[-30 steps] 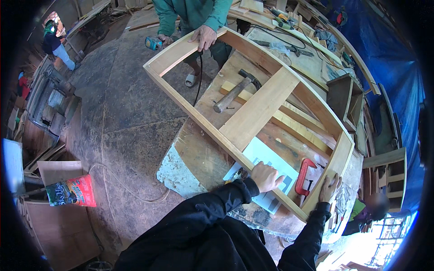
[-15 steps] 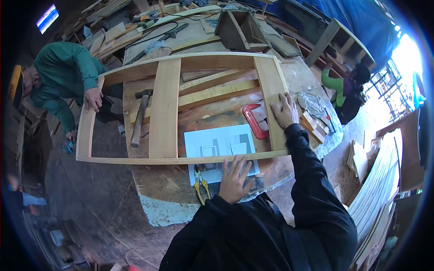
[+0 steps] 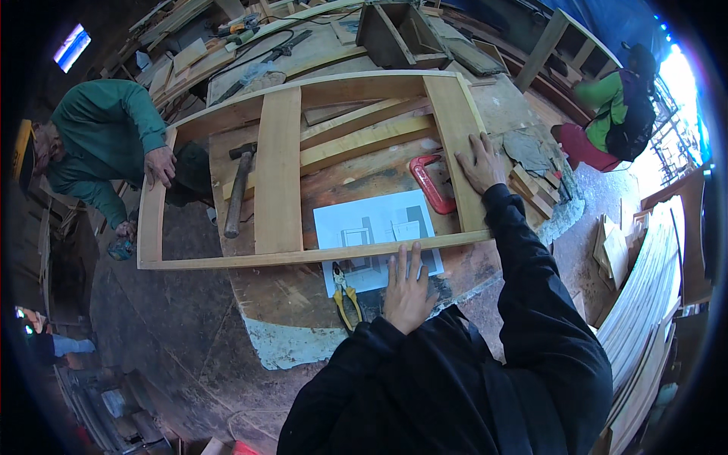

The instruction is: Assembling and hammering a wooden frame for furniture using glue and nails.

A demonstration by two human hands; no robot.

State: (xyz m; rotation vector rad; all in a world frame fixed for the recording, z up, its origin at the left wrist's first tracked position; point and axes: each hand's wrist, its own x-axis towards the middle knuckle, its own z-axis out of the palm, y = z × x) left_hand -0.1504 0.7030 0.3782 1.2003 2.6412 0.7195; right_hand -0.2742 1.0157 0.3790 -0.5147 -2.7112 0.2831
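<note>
A long wooden frame (image 3: 277, 167) with two cross boards lies over the workbench, its left end past the bench edge. My left hand (image 3: 408, 292) is open, with fingertips against the frame's near rail. My right hand (image 3: 483, 164) lies open on the right end board, fingers spread. Inside the frame's outline on the bench are a hammer (image 3: 239, 189) and a red C-clamp (image 3: 432, 184). A sheet of printed drawings (image 3: 341, 220) runs partly under the near rail. Pliers with yellow handles (image 3: 346, 297) lie beside my left hand, partly over the sheet.
A co-worker in green (image 3: 114, 125) bends at the left, one hand on the frame's left end. Another person (image 3: 618, 110) is at the far right. A wooden box (image 3: 402, 38), loose boards (image 3: 364, 152) and wood offcuts (image 3: 535, 189) lie on the workbench (image 3: 284, 337).
My view has shifted slightly. Both my hands stay at the same places on the frame. The person at the far right has moved away from the bench and stands more upright.
</note>
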